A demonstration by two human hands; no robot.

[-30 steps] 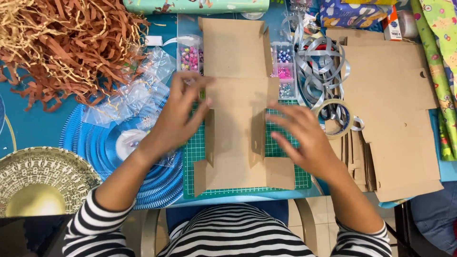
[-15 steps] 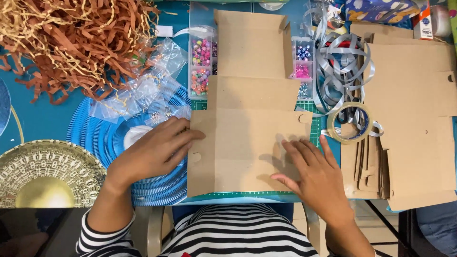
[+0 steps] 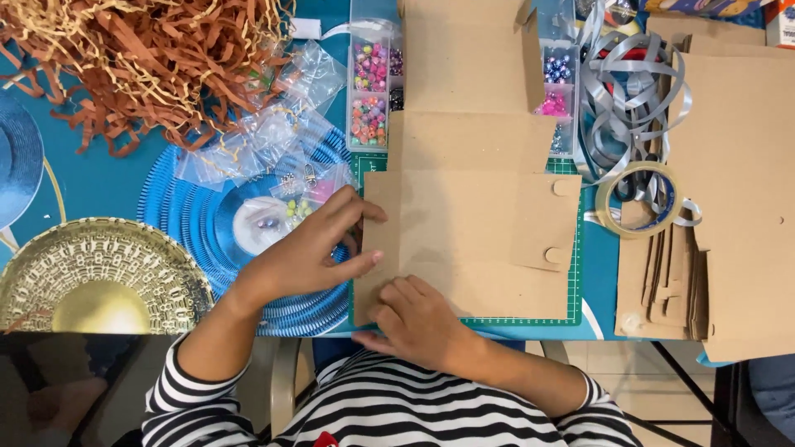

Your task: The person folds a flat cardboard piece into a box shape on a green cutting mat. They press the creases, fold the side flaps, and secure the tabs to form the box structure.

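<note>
Both hands press flat on the cardboard box blank (image 3: pixel 472 240) lying on the green cutting mat (image 3: pixel 571 310), left hand (image 3: pixel 310 248) with fingers spread at its edge, right hand (image 3: pixel 418 323) loosely curled at the near corner, creasing a fold; I'd say firm, even pressure along that edge comes next.

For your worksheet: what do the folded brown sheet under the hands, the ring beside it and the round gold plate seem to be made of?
Folded brown sheet: likely kraft cardboard, matte, with crisp creases and cut tabs.
Ring: seemingly a roll of clear adhesive tape, glossy yellowish band.
Gold plate: shiny, embossed rim; metal, plastic or foil-coated card, can't tell.
</note>
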